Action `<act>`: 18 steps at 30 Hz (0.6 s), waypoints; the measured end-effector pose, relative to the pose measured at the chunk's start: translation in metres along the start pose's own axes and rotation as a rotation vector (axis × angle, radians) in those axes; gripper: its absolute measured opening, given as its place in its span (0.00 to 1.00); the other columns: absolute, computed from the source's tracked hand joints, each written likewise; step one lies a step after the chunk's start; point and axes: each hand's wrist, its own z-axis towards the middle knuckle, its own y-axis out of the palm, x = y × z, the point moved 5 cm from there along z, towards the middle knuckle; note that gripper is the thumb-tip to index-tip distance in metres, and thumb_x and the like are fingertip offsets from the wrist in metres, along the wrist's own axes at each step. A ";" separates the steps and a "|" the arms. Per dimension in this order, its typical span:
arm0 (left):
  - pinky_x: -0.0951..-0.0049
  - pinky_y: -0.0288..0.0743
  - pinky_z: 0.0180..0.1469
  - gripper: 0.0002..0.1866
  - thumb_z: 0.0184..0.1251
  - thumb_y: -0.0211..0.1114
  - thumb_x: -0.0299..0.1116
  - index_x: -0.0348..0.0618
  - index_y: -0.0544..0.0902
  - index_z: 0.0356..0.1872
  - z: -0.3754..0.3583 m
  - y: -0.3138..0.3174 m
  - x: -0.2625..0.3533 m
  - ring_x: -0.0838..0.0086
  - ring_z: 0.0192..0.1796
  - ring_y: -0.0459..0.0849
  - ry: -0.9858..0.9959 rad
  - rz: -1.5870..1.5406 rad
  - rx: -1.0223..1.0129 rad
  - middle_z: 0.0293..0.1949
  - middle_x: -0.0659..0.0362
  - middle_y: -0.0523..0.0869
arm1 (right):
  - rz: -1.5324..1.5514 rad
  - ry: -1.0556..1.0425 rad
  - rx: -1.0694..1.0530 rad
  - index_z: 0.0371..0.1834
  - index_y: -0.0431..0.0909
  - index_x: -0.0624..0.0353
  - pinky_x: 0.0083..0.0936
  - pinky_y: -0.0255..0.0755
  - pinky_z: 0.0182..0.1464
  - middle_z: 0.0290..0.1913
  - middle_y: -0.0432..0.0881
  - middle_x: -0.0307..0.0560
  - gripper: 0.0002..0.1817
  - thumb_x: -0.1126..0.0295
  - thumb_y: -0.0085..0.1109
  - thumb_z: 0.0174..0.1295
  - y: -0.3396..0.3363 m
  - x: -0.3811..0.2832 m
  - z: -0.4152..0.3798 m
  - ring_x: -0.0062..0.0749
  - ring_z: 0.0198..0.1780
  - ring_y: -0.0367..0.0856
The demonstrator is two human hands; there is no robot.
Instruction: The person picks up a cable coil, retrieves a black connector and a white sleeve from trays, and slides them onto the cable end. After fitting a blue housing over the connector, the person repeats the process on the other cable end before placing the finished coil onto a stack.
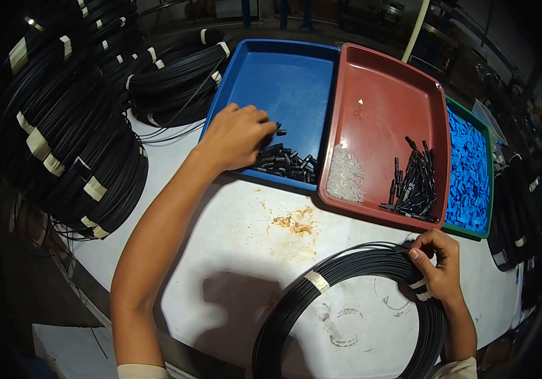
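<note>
My left hand (236, 134) reaches into the blue tray (283, 76), fingers pinched on a small black plastic piece (278, 130) just above a pile of the same pieces (283, 162) at the tray's near edge. My right hand (438, 264) grips the far right side of a black cable coil (347, 271) lying flat on the white table (233, 252). The coil is bound with white tape (317, 281).
A red tray (385, 82) holds clear parts (345, 172) and black connectors (413, 183). A green tray (470, 167) of blue parts sits at right. Stacks of taped black cable coils (75, 139) fill the left side and back (176, 69). More coils hang at right (523, 215).
</note>
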 end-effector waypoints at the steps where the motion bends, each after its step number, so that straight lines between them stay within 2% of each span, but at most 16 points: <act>1: 0.62 0.71 0.60 0.11 0.62 0.68 0.27 0.47 0.89 0.45 -0.002 0.000 -0.007 0.66 0.58 0.82 -0.049 0.057 0.002 0.52 0.59 0.87 | -0.004 -0.012 0.002 0.30 0.81 0.64 0.21 0.65 0.31 0.26 0.78 0.41 0.10 0.69 0.72 0.59 0.000 0.000 0.000 0.21 0.27 0.72; 3: 0.62 0.71 0.61 0.10 0.62 0.68 0.27 0.46 0.90 0.44 -0.004 0.001 -0.010 0.65 0.59 0.81 -0.049 0.013 0.035 0.52 0.60 0.87 | -0.005 0.005 -0.005 0.30 0.81 0.64 0.21 0.65 0.31 0.26 0.78 0.41 0.10 0.69 0.72 0.59 -0.001 -0.003 0.000 0.21 0.27 0.72; 5: 0.61 0.70 0.64 0.10 0.63 0.68 0.27 0.45 0.89 0.45 -0.008 -0.006 -0.004 0.65 0.59 0.81 -0.021 -0.241 0.178 0.52 0.59 0.87 | -0.002 0.022 -0.019 0.30 0.81 0.64 0.21 0.65 0.32 0.26 0.78 0.41 0.10 0.69 0.72 0.59 0.000 -0.002 0.000 0.21 0.28 0.72; 6: 0.60 0.69 0.65 0.10 0.64 0.69 0.30 0.44 0.89 0.46 -0.005 -0.005 0.000 0.64 0.59 0.81 -0.017 -0.363 0.128 0.52 0.58 0.87 | -0.002 -0.005 -0.008 0.30 0.81 0.64 0.21 0.65 0.31 0.26 0.78 0.41 0.10 0.70 0.72 0.59 0.000 -0.002 0.000 0.21 0.27 0.72; 7: 0.60 0.69 0.65 0.10 0.64 0.69 0.30 0.44 0.89 0.46 -0.003 -0.004 0.003 0.64 0.59 0.81 -0.018 -0.363 0.126 0.52 0.58 0.87 | -0.003 -0.033 0.003 0.30 0.81 0.64 0.21 0.65 0.31 0.26 0.79 0.41 0.10 0.70 0.72 0.59 0.000 -0.002 0.000 0.21 0.27 0.72; 9: 0.60 0.69 0.65 0.11 0.65 0.70 0.33 0.44 0.89 0.47 0.001 0.001 0.019 0.64 0.59 0.81 0.139 -0.401 0.081 0.51 0.57 0.87 | -0.003 -0.032 -0.002 0.30 0.81 0.64 0.21 0.65 0.31 0.27 0.79 0.41 0.10 0.70 0.72 0.59 0.001 -0.002 0.000 0.21 0.27 0.72; 11: 0.60 0.70 0.63 0.11 0.65 0.70 0.34 0.45 0.90 0.46 0.004 0.000 0.027 0.64 0.57 0.82 0.152 -0.374 0.045 0.49 0.57 0.89 | -0.005 -0.030 -0.001 0.30 0.81 0.64 0.21 0.65 0.30 0.27 0.79 0.41 0.10 0.70 0.72 0.59 0.000 -0.002 0.001 0.21 0.27 0.72; 13: 0.61 0.71 0.61 0.10 0.64 0.71 0.34 0.45 0.91 0.43 0.009 0.005 0.026 0.64 0.55 0.83 0.086 -0.290 -0.017 0.47 0.58 0.90 | -0.007 -0.033 -0.002 0.30 0.81 0.64 0.21 0.64 0.30 0.26 0.79 0.41 0.10 0.70 0.72 0.59 0.000 -0.002 0.000 0.21 0.26 0.72; 14: 0.62 0.72 0.59 0.08 0.60 0.72 0.30 0.44 0.91 0.40 0.009 0.005 0.022 0.65 0.53 0.83 0.067 -0.287 0.040 0.44 0.60 0.90 | -0.007 -0.030 0.001 0.30 0.81 0.64 0.21 0.64 0.30 0.26 0.79 0.41 0.10 0.70 0.72 0.59 0.000 -0.002 0.000 0.21 0.26 0.72; 18: 0.63 0.73 0.56 0.09 0.55 0.68 0.23 0.43 0.90 0.36 0.008 0.003 0.006 0.65 0.50 0.83 -0.028 -0.225 0.019 0.41 0.59 0.90 | -0.019 -0.032 -0.012 0.30 0.81 0.64 0.21 0.64 0.29 0.26 0.79 0.41 0.09 0.71 0.72 0.59 -0.001 -0.003 0.000 0.21 0.25 0.72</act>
